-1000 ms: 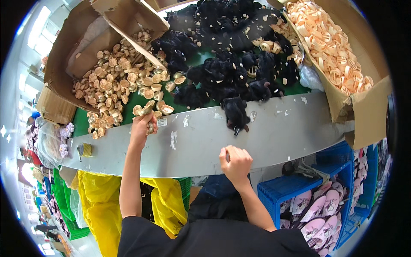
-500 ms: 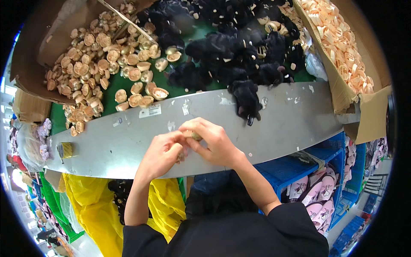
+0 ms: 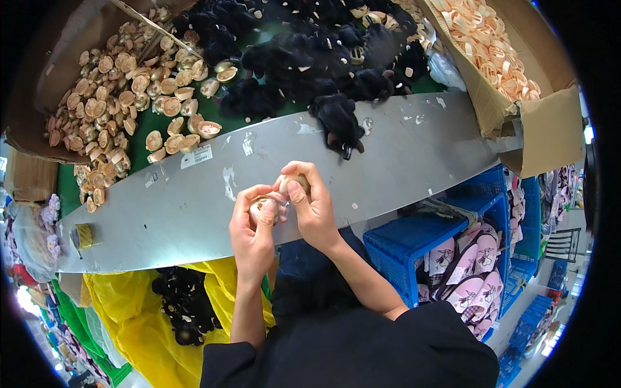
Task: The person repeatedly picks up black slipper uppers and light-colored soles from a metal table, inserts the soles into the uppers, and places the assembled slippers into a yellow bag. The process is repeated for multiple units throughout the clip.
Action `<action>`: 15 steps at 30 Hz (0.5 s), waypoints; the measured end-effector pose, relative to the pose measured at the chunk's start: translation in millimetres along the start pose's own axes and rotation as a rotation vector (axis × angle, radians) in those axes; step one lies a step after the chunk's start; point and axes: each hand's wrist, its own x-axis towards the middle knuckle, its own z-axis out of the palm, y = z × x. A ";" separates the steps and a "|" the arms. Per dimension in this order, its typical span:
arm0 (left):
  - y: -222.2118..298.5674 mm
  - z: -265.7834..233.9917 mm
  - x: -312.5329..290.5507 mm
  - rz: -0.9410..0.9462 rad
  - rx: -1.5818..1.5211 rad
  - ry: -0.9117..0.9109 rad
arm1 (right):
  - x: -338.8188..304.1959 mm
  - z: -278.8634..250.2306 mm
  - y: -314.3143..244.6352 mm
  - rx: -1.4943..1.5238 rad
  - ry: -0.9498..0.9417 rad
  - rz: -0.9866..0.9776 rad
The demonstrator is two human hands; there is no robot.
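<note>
Over the grey metal table edge, my left hand (image 3: 252, 236) is closed on a small rounded pale shell piece (image 3: 260, 207) with a brown mark. Something clear and shiny shows beside its fingers, too small to make out. Close by and a little higher, my right hand (image 3: 315, 216) pinches a beige-gold shell piece (image 3: 296, 183) between thumb and fingers. Beyond my hands lies a black plush piece (image 3: 337, 124) on the metal. At the far left, many similar beige and gold half shells (image 3: 103, 107) spill from a cardboard box onto the green surface.
Black plush pieces (image 3: 291, 61) are heaped at the back. A cardboard box (image 3: 546, 129) of peach plastic parts stands at right. Below are a blue crate (image 3: 398, 249) with pink slippers and a yellow bag (image 3: 129, 310) with black pieces. A tape roll (image 3: 82, 236) sits at left.
My hands have turned so that the pieces in them show more plainly, and the right hand's fingers point upward. The whole view has shifted, with the table contents appearing higher and further left.
</note>
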 end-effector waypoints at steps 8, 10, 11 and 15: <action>-7.3 5.9 -7.7 0.029 0.022 -0.009 | -11.6 -4.5 -6.8 0.263 0.029 0.104; -4.6 7.7 -8.3 -0.024 -0.093 0.022 | -14.8 -6.8 -10.7 0.331 0.002 0.165; -4.2 7.7 -7.7 -0.021 -0.098 0.019 | -14.9 -7.4 -10.7 0.373 -0.004 0.174; -6.1 4.1 -7.0 0.000 -0.120 -0.013 | -17.1 -9.6 -6.9 0.572 -0.013 0.228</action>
